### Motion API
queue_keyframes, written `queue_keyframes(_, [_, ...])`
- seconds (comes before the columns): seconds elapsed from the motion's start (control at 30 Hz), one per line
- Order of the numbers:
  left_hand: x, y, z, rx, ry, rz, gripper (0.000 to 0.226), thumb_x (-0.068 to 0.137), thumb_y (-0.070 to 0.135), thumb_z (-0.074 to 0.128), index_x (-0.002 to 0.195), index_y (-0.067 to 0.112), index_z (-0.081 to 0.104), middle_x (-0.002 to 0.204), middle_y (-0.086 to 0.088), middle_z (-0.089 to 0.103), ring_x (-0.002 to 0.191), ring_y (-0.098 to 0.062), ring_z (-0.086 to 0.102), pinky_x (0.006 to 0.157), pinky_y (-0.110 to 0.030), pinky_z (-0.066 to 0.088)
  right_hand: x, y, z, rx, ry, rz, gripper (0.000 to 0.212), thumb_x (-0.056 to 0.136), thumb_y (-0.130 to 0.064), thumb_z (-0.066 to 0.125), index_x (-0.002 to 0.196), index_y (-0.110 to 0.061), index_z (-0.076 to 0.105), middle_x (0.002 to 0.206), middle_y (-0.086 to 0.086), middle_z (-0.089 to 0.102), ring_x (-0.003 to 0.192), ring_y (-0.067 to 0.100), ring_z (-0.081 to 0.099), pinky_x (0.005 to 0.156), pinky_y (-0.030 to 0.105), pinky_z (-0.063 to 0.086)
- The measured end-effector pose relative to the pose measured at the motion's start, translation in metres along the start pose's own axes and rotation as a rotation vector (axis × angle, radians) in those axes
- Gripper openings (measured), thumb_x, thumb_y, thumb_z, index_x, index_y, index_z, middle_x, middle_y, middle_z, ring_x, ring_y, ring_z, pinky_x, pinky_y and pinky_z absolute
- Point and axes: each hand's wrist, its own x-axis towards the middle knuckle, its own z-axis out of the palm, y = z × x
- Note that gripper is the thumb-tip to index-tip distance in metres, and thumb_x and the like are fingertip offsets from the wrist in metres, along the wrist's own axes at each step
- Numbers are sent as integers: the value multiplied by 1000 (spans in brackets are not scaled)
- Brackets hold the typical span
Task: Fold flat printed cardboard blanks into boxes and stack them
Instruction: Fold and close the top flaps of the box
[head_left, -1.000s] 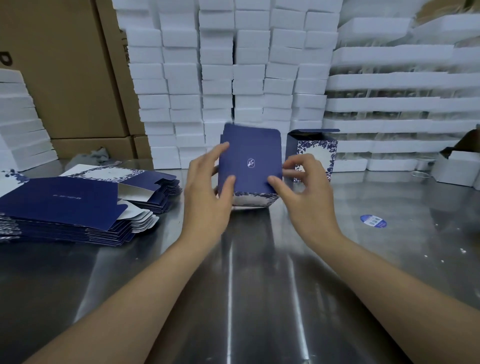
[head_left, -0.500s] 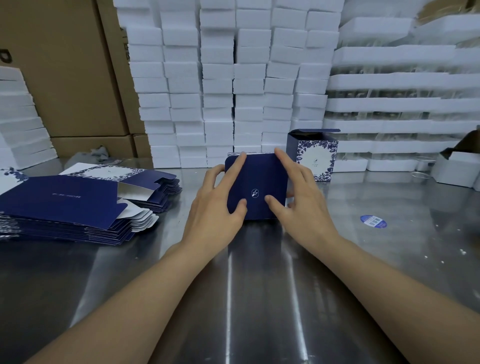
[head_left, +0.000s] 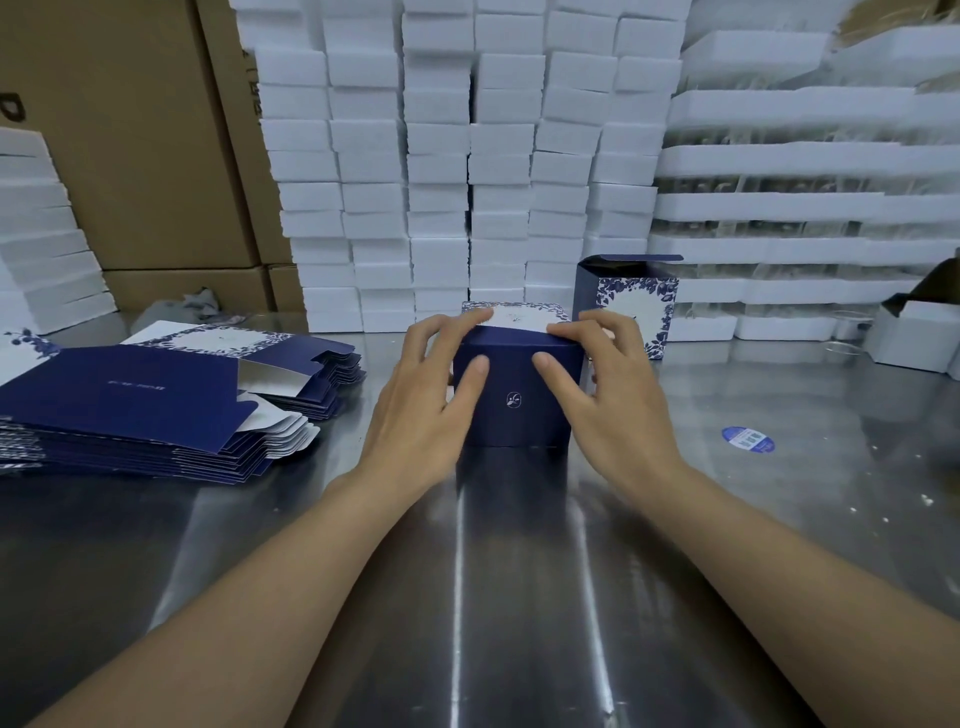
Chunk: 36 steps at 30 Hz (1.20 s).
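Observation:
A folded dark blue box (head_left: 514, 410) with a small white logo lies on the steel table (head_left: 519, 597), its white floral face turned up. My left hand (head_left: 426, 395) holds its left side, fingers curled over the top edge and thumb on the front. My right hand (head_left: 608, 395) holds the right side the same way. Behind it to the right stands another folded box (head_left: 631, 301) with its top flap open. A pile of flat blue blanks (head_left: 140, 410) lies at the left.
Stacks of white foam blocks (head_left: 467, 171) form a wall behind the table, with brown cartons (head_left: 130, 130) at the back left. A round blue sticker (head_left: 748, 439) lies on the table at the right. White boxes (head_left: 914, 338) sit at the far right.
The box went from held upright to lying on the table, then turned so its white floral face shows on top. Both hands moved from flat on it to gripping its sides.

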Motion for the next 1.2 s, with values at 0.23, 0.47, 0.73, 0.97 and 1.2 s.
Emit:
queue_keyframes(0.23, [4,1,1,-181,68,-30,20,106,28,63,120,36,74,140,17,48,130,-2,52,92,-48,57,-1,-6,-2,42,-74,-84,32,102,-42,62,133,-40,59,133,-18,54,124,0,54,102,20,42])
queue_keyframes(0.47, [4,9,-3,-287,7,-33,19,99,25,75,116,33,76,148,14,49,140,-6,48,99,-52,57,2,-10,1,120,-75,-79,14,100,-35,67,114,-32,63,119,-14,61,117,-3,53,94,5,33])
queue_keyframes(0.73, [5,17,-8,-297,-3,-73,12,96,20,77,85,27,76,149,11,51,137,6,45,98,1,31,4,-12,-3,188,-212,-44,8,103,-32,65,98,-26,67,145,-7,52,149,-2,32,108,5,23])
queue_keyframes(0.97, [11,9,-12,-327,-9,-125,9,95,28,79,103,26,82,146,15,56,136,8,49,120,-23,34,5,-4,-1,289,-167,-39,5,103,-23,62,108,-25,61,125,-12,62,129,7,52,106,33,43])
queue_keyframes(1.2, [13,2,-11,-467,-36,-204,12,96,26,78,94,15,84,141,20,63,133,1,56,116,-53,46,7,1,-2,375,-144,42,16,106,-12,56,98,-26,60,124,-34,57,138,1,49,114,42,43])
